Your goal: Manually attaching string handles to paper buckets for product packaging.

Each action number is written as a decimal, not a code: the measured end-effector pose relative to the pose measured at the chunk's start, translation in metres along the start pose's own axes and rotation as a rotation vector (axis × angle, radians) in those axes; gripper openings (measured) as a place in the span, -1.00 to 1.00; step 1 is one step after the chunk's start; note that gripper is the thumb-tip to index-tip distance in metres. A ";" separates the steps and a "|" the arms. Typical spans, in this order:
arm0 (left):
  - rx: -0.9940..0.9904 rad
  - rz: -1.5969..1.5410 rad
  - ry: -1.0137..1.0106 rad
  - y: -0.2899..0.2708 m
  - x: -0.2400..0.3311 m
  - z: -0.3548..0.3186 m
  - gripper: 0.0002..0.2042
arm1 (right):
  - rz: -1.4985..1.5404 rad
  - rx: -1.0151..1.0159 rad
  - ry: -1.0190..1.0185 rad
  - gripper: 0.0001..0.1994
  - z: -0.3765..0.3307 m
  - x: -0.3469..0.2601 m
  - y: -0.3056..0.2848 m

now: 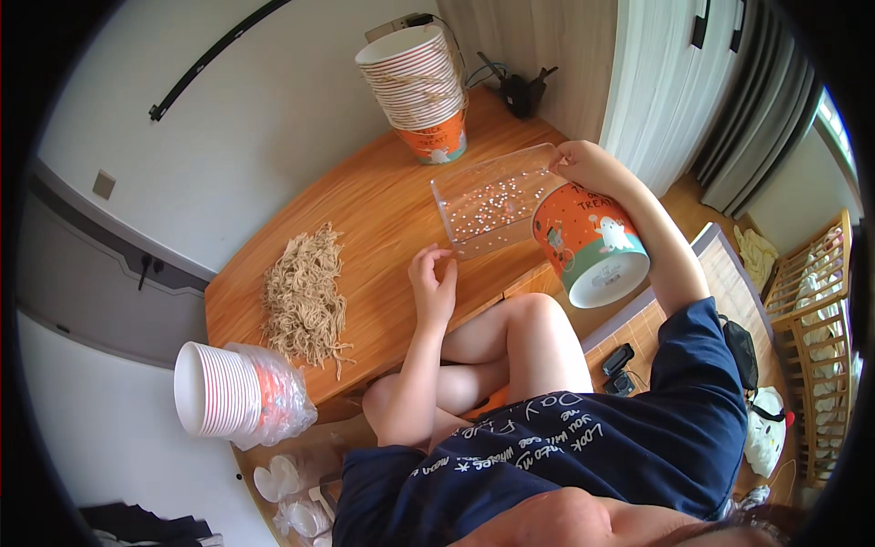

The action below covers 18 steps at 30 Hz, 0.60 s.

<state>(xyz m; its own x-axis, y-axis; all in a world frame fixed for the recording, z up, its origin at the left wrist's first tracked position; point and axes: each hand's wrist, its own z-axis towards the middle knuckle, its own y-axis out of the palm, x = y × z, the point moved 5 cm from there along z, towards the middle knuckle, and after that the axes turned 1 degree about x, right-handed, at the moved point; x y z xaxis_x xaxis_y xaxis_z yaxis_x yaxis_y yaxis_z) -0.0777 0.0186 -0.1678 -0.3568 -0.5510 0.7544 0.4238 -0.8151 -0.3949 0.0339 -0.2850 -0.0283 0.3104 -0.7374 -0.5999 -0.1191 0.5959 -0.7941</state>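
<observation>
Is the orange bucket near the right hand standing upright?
No, the orange bucket is tipped well over beside the right hand, its round white base in view.

Left wall (214, 150): black rail (216, 55) and, lower, a switch (104, 185). Far corner: black router (521, 93). Right: grey curtain (761, 118); below it, yellow cloth (755, 257) near a wooden crib (804, 356)

Paper bucket (592, 246), toward 3 o'clock: mouth turned away, inside hidden. Blocks part of clear tray (497, 169) at 1 o'clock. Beads (501, 201) in it: too small to read shape. Right hand (588, 169), 2 o'clock: grip unclear. Wooden slatted frame (793, 310), just past 3: cropped by dark rim. Dark cloth (146, 524), 7 to 8: cut off.
</observation>
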 end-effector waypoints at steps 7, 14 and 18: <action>-0.008 -0.038 -0.013 -0.001 0.002 0.000 -0.89 | 0.028 0.047 0.026 -0.77 0.005 0.019 0.001; -0.015 -0.058 0.009 -0.002 0.000 0.000 -0.91 | 0.187 0.037 0.097 -0.73 -0.020 0.025 -0.005; -0.030 -0.103 0.023 -0.001 0.000 -0.001 -0.92 | 0.257 0.027 0.046 -0.76 -0.044 0.041 -0.005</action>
<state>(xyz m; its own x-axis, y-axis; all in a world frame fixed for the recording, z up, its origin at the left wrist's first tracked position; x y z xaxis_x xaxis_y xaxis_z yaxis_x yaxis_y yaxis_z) -0.0783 0.0192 -0.1680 -0.4159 -0.4679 0.7798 0.3587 -0.8724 -0.3321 0.0061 -0.3321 -0.0535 0.2304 -0.5742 -0.7856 -0.1627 0.7732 -0.6129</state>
